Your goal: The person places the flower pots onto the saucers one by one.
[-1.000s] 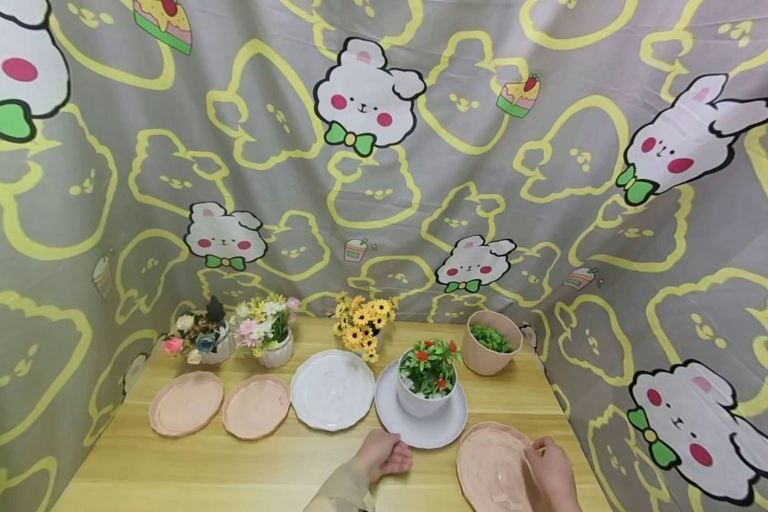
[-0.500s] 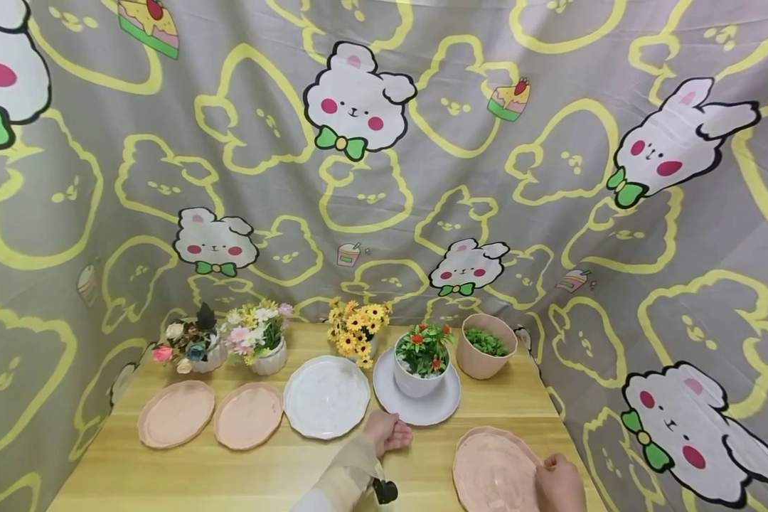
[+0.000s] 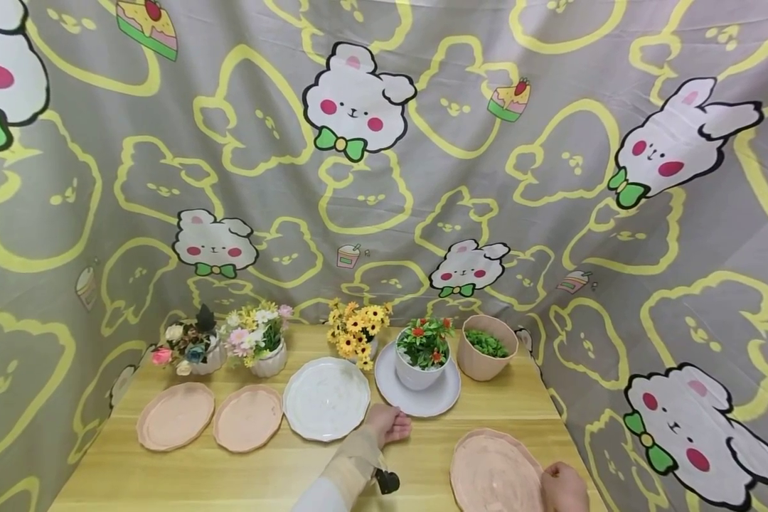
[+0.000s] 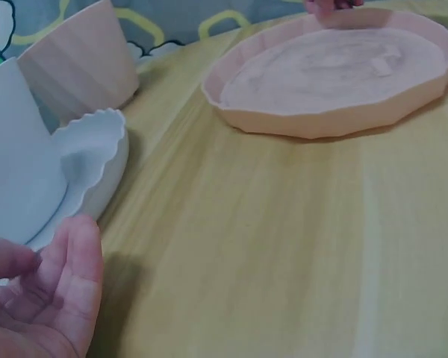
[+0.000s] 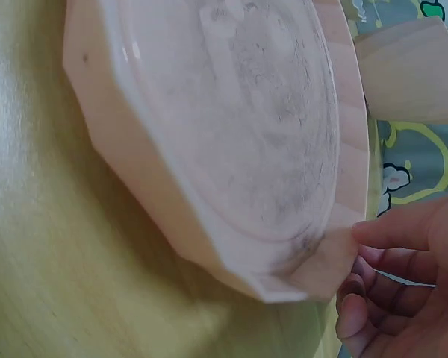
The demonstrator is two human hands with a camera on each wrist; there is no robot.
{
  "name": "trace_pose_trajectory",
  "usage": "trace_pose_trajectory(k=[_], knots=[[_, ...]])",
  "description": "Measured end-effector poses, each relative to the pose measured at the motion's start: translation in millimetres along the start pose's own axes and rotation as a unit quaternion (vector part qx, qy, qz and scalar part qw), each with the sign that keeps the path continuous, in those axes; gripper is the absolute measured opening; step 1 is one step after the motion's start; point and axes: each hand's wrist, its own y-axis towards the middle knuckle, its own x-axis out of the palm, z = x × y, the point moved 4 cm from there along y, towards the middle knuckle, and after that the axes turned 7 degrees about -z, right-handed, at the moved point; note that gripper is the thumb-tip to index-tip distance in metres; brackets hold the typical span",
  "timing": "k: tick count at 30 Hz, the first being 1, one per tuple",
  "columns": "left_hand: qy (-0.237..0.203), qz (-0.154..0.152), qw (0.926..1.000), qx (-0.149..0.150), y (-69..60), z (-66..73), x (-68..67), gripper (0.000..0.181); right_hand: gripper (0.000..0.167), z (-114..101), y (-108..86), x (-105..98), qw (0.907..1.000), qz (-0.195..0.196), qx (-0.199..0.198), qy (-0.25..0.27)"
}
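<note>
Lilac saucer pushed back in the last second, flower pot riding upright on it. More wooden table now shows between saucer and large pink plate, front right. Left hand: fingers loose, gripping nothing, at saucer's front edge; contact unclear. Right hand pinches plate's rim. Reading: room gained behind that plate.
</note>
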Motion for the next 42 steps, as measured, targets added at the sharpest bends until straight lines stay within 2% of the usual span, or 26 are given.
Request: trace_pose_trajectory(k=[5,10,13,19,26,35,41,42], knots=[[0.034,-0.01,0.9993,0.009,-9.7,-3.8,-7.0,0.02,0.013,-5.6,-0.5,4.6,0.9998,-0.006,-0.019,-0.001],[0.084,-0.043,0.9953,0.023,-23.2,-4.5,-13.3,0.024,0.011,-16.8,-3.8,11.9,0.999,0.001,-0.044,0.006],[0.111,-0.06,0.9915,0.032,-33.8,-4.4,-16.6,0.025,0.01,-26.8,-6.4,18.0,0.9982,0.008,-0.058,0.01],[0.165,-0.072,0.9824,0.05,-57.6,-7.2,-22.6,0.02,0.007,-48.4,-10.5,33.1,0.9965,0.014,-0.081,0.011],[0.205,-0.094,0.9735,0.042,-86.3,-17.1,-30.2,0.017,0.006,-72.6,-16.7,55.4,0.9939,-0.002,-0.108,0.018],[0.21,-0.085,0.9729,0.045,-105.3,-34.0,-46.1,0.01,0.01,-104.3,-28.4,78.4,0.9825,-0.02,-0.174,0.064],[0.213,-0.067,0.9733,0.052,-112.3,-37.9,-59.9,0.009,0.01,-115.4,-32.1,92.4,0.9701,-0.035,-0.223,0.091],[0.215,-0.065,0.9731,0.052,-113.1,-38.3,-62.1,0.009,0.01,-116.6,-31.9,94.7,0.9704,-0.043,-0.219,0.093]])
